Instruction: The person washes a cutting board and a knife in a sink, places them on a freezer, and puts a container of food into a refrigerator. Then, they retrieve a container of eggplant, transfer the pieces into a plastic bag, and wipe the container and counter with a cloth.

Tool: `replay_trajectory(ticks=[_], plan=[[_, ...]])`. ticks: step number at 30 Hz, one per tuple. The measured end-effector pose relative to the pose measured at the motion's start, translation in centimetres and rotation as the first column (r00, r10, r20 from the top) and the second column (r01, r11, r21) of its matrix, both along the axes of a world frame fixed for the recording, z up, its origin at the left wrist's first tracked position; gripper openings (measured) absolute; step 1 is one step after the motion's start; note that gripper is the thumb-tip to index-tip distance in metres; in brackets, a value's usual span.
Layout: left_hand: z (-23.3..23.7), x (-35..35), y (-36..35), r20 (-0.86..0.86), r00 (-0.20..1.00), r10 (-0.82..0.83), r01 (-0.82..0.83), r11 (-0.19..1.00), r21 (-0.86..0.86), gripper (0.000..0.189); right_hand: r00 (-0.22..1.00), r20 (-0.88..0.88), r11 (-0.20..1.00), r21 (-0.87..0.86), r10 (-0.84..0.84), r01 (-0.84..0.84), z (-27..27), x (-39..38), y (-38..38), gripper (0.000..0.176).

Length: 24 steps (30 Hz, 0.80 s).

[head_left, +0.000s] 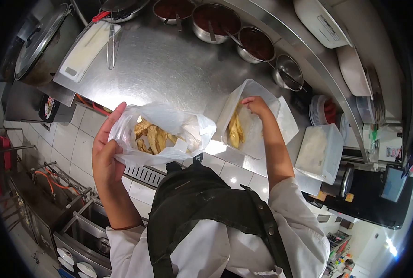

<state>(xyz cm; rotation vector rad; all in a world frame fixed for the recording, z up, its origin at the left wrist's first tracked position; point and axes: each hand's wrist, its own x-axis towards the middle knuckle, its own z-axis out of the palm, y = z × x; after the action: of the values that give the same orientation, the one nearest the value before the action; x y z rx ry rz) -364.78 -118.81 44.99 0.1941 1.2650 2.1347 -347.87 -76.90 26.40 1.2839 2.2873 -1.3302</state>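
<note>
My left hand grips the left edge of a translucent white plastic bag, thumb on the near side. The bag gapes upward, and curled yellow-brown pieces of food lie inside it. To the right, my right hand reaches over a clear plastic tub on the steel counter. Its fingers are bent together near the tub's far side; what they pinch, if anything, I cannot make out. Long yellow pieces of food lie along the tub's left side, just below those fingers.
Steel bowls of dark red sauce with utensils line the counter's back. A white cutting board and tongs lie at the left. Another plastic tub stands at the right, beneath a shelf. A lidded pot is far left.
</note>
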Motion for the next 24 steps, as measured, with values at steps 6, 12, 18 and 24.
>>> replay_trajectory(ticks=[6, 12, 18, 24], plan=[[-0.2, 0.0, 0.0, -0.005, 1.000, 0.024, -0.024, 1.000, -0.019, 0.071, 0.943, 0.040, 0.921, -0.203, -0.330, 0.331, -0.7, -1.6, -0.6, 0.027], [0.2, 0.2, 0.3, -0.022, 1.000, -0.001, 0.000, 1.000, -0.032, 0.072, 0.998, -0.060, 0.999, 0.037, 0.025, -0.023, -4.1, -2.2, -0.8, 0.051], [-0.1, 0.1, -0.1, -0.039, 0.999, 0.012, -0.014, 0.998, -0.066, 0.074, 0.969, -0.133, 0.974, -0.062, 0.207, -0.217, -5.8, -2.7, 0.2, 0.058], [0.2, 0.0, -0.1, -0.040, 0.999, 0.008, -0.011, 0.997, -0.080, 0.074, 0.928, 0.116, 0.916, 0.157, 0.353, -0.368, -2.2, -2.9, 0.5, 0.030]])
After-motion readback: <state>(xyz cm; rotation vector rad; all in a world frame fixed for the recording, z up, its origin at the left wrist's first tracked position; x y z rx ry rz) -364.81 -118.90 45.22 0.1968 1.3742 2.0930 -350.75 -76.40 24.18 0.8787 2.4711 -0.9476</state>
